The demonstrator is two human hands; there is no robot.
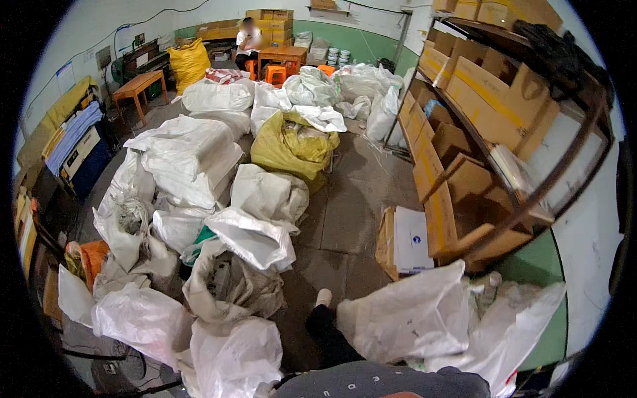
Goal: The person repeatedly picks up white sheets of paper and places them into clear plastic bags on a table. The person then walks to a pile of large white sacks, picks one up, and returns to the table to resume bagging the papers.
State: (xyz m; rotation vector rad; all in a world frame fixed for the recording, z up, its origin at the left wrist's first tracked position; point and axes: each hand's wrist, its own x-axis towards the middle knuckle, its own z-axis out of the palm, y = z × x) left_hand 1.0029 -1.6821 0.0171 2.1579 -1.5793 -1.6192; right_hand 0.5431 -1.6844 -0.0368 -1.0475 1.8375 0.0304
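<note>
Slanting lengthwise up-right, a white sack [408, 315] flanks the shoe [324, 297]; grip I cannot tell.

Pale letters [362, 373] on grey shirt [318, 385], blue mark [416, 240] on white panel [409, 224]

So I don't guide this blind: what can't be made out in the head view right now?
All in the head view:
Both hands: not made out; likely past the lower edge or behind the dark shirt.
Large white sack right of the leg: contents hidden by its side.
White bag left of the leg: bottom cut off by the lower edge.
Seated person: anything held is too small to tell.
</note>
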